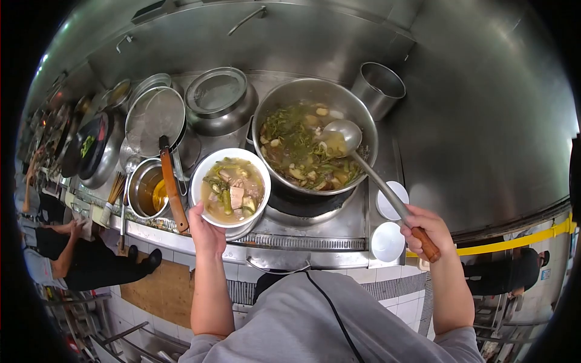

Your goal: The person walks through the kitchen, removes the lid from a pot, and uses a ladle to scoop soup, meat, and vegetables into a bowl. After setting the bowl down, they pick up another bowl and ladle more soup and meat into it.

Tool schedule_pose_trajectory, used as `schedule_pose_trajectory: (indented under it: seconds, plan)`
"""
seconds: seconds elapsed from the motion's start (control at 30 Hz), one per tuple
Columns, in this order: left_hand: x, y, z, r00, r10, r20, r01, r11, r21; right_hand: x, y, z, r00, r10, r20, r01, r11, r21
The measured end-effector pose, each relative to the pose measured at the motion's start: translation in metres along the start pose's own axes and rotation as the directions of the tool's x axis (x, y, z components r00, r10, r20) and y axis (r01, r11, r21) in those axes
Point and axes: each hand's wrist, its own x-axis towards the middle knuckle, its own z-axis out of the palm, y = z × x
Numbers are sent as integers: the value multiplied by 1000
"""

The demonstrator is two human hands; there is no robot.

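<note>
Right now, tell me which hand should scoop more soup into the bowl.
Right. The right hand grips the ladle, whose scoop sits in the pot; the left hand is occupied holding the white bowl beside it.

Grey short-sleeved shirt (290,320), black cable (331,314)

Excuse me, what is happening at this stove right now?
The person's left hand holds a round white bowl full of broth, greens and pale chunks beside a large steel pot of similar soup. Their right hand grips the wooden end of a long metal ladle, whose scoop rests in the pot. Another person in dark clothes is off to the left.
</note>
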Motion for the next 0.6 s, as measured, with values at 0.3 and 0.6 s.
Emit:
schedule_pose_trajectory:
  seconds: [0.3,0.6]
  plan:
    - [2,0,6,1000,8,2,-8,1000,-7,-12,12,-1,995,-58,78,43,984,175]
    - [4,-2,9,998,-10,54,10,1000,-13,7,19,8,994,-108,-24,92,922,-376]
